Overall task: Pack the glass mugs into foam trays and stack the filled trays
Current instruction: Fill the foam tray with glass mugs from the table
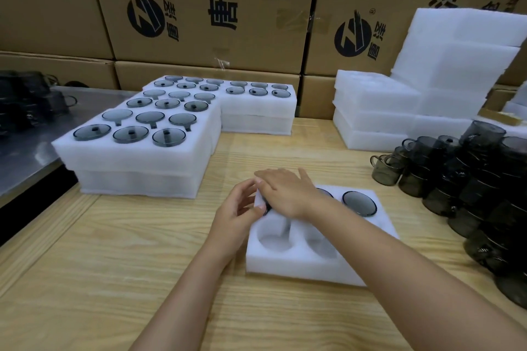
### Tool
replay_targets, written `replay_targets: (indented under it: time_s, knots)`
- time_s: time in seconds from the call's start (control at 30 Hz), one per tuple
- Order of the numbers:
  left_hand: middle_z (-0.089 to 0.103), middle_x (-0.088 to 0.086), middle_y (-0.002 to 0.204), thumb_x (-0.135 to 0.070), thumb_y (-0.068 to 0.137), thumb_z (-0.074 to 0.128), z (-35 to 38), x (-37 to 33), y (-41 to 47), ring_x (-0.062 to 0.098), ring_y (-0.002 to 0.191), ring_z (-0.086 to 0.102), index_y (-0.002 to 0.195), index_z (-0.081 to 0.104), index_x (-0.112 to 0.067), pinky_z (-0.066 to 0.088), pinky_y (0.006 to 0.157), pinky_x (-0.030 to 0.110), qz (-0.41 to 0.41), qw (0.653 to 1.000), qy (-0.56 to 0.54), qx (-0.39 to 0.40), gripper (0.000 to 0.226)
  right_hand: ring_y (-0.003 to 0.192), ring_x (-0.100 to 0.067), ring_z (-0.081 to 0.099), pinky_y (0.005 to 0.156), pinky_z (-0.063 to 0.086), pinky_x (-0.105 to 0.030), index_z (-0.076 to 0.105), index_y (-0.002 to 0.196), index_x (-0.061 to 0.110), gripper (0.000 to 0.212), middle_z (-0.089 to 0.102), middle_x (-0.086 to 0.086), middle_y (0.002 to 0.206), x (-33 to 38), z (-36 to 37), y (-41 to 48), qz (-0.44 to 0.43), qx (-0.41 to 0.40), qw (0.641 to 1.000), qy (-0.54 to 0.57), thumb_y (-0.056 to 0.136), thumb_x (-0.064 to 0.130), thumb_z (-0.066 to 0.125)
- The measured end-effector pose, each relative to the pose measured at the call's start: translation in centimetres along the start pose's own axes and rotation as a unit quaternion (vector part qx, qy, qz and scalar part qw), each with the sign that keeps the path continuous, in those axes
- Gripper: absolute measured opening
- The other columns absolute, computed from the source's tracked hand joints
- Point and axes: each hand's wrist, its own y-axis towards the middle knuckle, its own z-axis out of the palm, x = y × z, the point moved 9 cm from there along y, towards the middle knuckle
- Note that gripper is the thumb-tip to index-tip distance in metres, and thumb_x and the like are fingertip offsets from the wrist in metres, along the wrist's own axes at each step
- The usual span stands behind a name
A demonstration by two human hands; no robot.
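We find the foam tray (296,268) on the counter (114,265), with one dark glass mug (360,203) seated at its far right. Both hands meet over the far-left pocket: right hand (288,194) pressing a mug there, grip apparently closed on it; left hand (238,212) pinching the tray edge. Glass is smooth and fragile; we advise holding by the body, not the handle.

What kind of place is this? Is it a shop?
More likely a packing room or warehouse: big printed cardboard boxes line the wall, filled foam trays sit stacked, and loose glass mugs wait in piles.
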Motion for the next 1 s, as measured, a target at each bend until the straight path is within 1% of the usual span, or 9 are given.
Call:
replay_targets:
  time_s: [0.1,0.23,0.37,0.43,0.57,0.63,0.7,0.8,1.0]
  knots:
    - [0.068,-0.015,0.113,-0.02,0.075,0.06,0.3,-0.2,0.0,0.002,0.109,0.061,0.115,0.057,-0.034,0.049,0.09,0.024,0.005,1.0,0.0,0.0,0.043,0.146,-0.022,-0.005,0.11,-0.019,-0.055,0.007,0.15,0.033,0.053,0.006,0.009,0.159,-0.3,1.1,0.3,0.024,0.017,0.999,-0.042,0.099,0.046,0.004]
    - [0.061,-0.01,0.121,-0.003,0.091,0.057,0.4,-0.1,-0.2,-0.004,0.106,0.059,0.125,0.049,-0.03,0.047,0.088,0.019,0.002,1.0,0.001,-0.01,0.045,0.146,-0.027,-0.006,0.11,-0.016,-0.057,0.003,0.15,0.033,0.053,0.004,0.008,0.159,-0.4,1.4,0.8,0.048,0.033,0.997,-0.055,0.099,0.046,0.006]
    - [0.063,-0.012,0.119,-0.008,0.093,0.058,0.2,-0.2,-0.3,-0.003,0.107,0.06,0.128,0.049,-0.03,0.048,0.088,0.019,-0.008,1.0,0.007,-0.018,0.042,0.144,-0.02,0.012,0.115,0.003,-0.048,0.016,0.15,0.029,0.055,0.022,0.003,0.155,-0.2,0.5,0.2,0.003,-0.015,1.0,-0.02,0.099,0.05,0.014]
    - [0.061,-0.007,0.122,-0.011,0.09,0.064,-0.2,-0.1,-0.2,-0.002,0.107,0.06,0.129,0.05,-0.028,0.049,0.086,0.018,-0.014,0.999,0.003,-0.031,0.045,0.139,-0.016,0.025,0.114,0.015,-0.038,0.031,0.146,0.023,0.05,0.036,0.003,0.149,0.1,-0.8,-0.4,-0.035,-0.073,0.992,0.092,0.1,0.045,0.025]
    - [0.059,-0.007,0.121,-0.011,0.074,0.064,-0.7,-0.5,-0.3,-0.01,0.102,0.058,0.119,0.053,-0.034,0.047,0.078,0.009,-0.006,0.999,0.009,-0.053,0.052,0.113,-0.003,0.045,0.088,0.033,-0.019,0.052,0.129,0.024,0.032,0.051,0.011,0.123,-3.7,-4.7,-2.9,-0.008,-0.231,0.905,0.358,0.097,0.027,0.047]
    - [0.061,-0.008,0.119,-0.013,0.067,0.059,-1.0,-0.6,-0.4,-0.009,0.102,0.059,0.113,0.056,-0.036,0.047,0.078,0.01,-0.003,0.998,0.009,-0.064,0.051,0.099,-0.011,0.051,0.077,0.035,-0.021,0.056,0.124,0.021,0.03,0.054,0.005,0.114,-8.4,-7.1,-4.4,0.062,-0.322,0.888,0.321,0.095,0.021,0.049]
    - [0.062,-0.009,0.118,-0.014,0.064,0.057,-1.2,-0.6,-0.4,-0.006,0.103,0.059,0.111,0.058,-0.035,0.049,0.078,0.012,-0.002,0.997,0.006,-0.072,0.051,0.106,-0.021,0.054,0.084,0.04,-0.028,0.053,0.127,0.014,0.035,0.054,-0.004,0.124,-13.3,-9.0,-5.6,0.139,-0.362,0.893,0.229,0.093,0.018,0.048]
    - [0.062,-0.011,0.118,-0.014,0.066,0.059,-1.2,-0.4,-0.3,-0.003,0.104,0.06,0.109,0.06,-0.033,0.047,0.08,0.016,-0.007,0.997,-0.001,-0.07,0.048,0.121,-0.029,0.046,0.096,0.037,-0.036,0.043,0.134,0.005,0.045,0.042,-0.012,0.139,-19.4,-9.0,-6.4,0.233,-0.322,0.909,0.128,0.09,0.015,0.048]
    - [0.063,-0.005,0.118,-0.016,0.078,0.066,-1.3,0.0,-0.1,0.003,0.099,0.063,0.108,0.063,-0.027,0.047,0.087,0.027,-0.026,0.995,-0.052,-0.08,0.032,0.102,-0.032,0.051,0.078,0.04,-0.033,0.053,0.11,0.005,0.025,0.054,-0.017,0.118,-23.2,-7.2,-4.9,0.254,-0.23,0.936,0.081,0.086,0.012,0.05]
